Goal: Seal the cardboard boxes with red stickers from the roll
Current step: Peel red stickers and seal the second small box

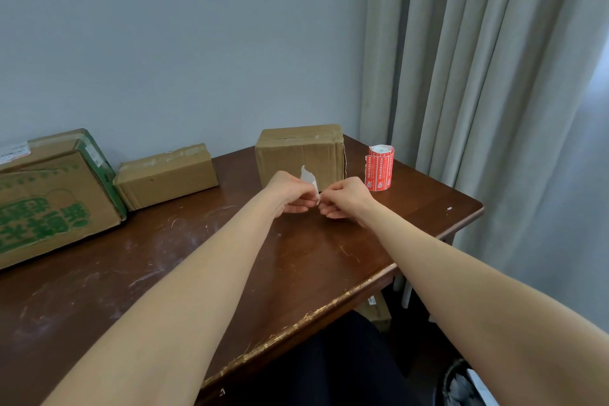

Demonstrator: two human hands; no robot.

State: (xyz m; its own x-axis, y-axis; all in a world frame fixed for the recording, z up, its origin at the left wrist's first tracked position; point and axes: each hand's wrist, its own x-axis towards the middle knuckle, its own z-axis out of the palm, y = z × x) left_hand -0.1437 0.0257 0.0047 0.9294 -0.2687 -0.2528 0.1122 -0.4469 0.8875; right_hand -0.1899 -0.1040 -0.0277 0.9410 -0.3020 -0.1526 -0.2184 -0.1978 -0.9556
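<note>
Wooden table point(164, 273) held three closed cardboard boxes, contents unseen: green-printed box point(49, 201) at left, small box point(164, 175) beside it, middle box point(300, 152) at the back. Sticker roll point(380, 168) stood upright just right of the middle box. Left hand point(290, 194) and right hand point(346, 198) pinched one white strip point(309, 178) before that box.

Roll point(380, 168) stands right of box point(300, 153).

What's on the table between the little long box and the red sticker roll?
In the head view, the taller cardboard box stands between the little long box and the red sticker roll.
</note>
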